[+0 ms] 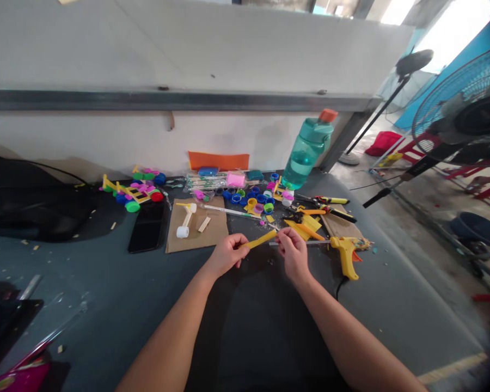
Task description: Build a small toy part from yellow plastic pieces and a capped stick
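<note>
A narrow yellow strip (261, 239), with a slight bend partway along, is stretched between my two hands above the dark table. My left hand (228, 253) pinches its left end between thumb and fingers. At the other end, my right hand (293, 251) is closed, its fingertips meeting the strip's tip. Behind my right hand lie yellow pieces (308, 226) and orange-handled tools. A cardboard sheet (200, 242) beyond my left hand carries a small yellow assembly with white caps (183, 232) and a short wooden piece (204, 224).
A yellow glue gun (345, 256) lies to the right, its cord trailing. Farther back are loose coloured bottle caps (251, 201), pliers (330, 200) and a teal water bottle (306, 155). A phone (147, 227) and joined stick-and-cap pieces (134, 193) lie left. A fan (473, 109) stands right.
</note>
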`<state>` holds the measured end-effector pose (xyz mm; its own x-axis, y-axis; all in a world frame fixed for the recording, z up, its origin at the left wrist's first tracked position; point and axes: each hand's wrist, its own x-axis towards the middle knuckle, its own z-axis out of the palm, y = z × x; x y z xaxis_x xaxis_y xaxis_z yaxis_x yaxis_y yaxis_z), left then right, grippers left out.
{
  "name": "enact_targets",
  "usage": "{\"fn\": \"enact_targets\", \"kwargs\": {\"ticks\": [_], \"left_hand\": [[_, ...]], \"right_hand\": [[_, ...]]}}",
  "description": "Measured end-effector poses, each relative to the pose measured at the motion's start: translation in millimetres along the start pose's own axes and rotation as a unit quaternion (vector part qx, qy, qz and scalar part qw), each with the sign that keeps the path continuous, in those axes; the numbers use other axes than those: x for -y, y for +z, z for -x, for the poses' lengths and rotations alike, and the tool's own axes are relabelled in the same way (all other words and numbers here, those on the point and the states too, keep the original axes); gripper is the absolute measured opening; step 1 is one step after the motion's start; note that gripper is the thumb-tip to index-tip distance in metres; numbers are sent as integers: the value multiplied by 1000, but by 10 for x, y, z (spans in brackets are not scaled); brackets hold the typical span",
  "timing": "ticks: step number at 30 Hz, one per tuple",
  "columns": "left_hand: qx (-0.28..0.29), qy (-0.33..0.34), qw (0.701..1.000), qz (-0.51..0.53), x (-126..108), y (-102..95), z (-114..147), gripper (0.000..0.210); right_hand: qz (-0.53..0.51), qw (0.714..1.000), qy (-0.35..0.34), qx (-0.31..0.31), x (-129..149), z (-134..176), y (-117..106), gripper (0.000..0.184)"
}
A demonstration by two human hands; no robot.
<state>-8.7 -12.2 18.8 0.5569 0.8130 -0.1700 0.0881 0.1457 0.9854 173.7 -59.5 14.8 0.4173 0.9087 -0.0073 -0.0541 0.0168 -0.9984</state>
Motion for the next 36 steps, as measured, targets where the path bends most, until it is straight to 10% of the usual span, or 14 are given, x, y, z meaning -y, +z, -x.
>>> {"fn": "enact_targets", "kwargs": {"ticks": [8,22,36], "left_hand": [[2,-5,1000,-14,-27,88,18,11],[-50,-4,997,50,-71,3,21,15],[-23,-21,1000,1,-44,57,8,19]], "right_hand": [[105,983,-15,150,8,137,155,21],[84,995,-8,46,39,7,22,18],[74,987,35,140,-57,11,48,33]]}}
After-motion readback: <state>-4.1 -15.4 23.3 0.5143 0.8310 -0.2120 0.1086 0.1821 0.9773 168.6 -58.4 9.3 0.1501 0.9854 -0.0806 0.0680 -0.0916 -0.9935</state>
